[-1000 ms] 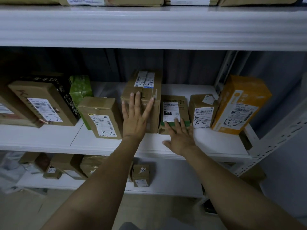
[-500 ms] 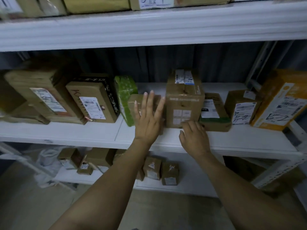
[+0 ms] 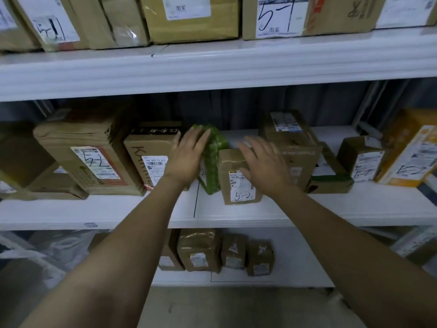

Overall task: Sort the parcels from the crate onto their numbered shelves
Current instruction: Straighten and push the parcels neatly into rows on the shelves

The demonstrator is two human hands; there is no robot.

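l hand (image 3: 186, 159) flat vs green parcel (image 3: 215, 162), grip released; r hand (image 3: 262, 164) over small 5-2 box (image 3: 236, 183), fingers loose, grip released; both on middle shelf (image 3: 331, 209).

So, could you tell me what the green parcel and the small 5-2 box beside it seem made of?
The green parcel looks like glossy plastic film: shiny, wrinkled. The small 5-2 box looks like matte brown cardboard, with folded edges and a white paper label.
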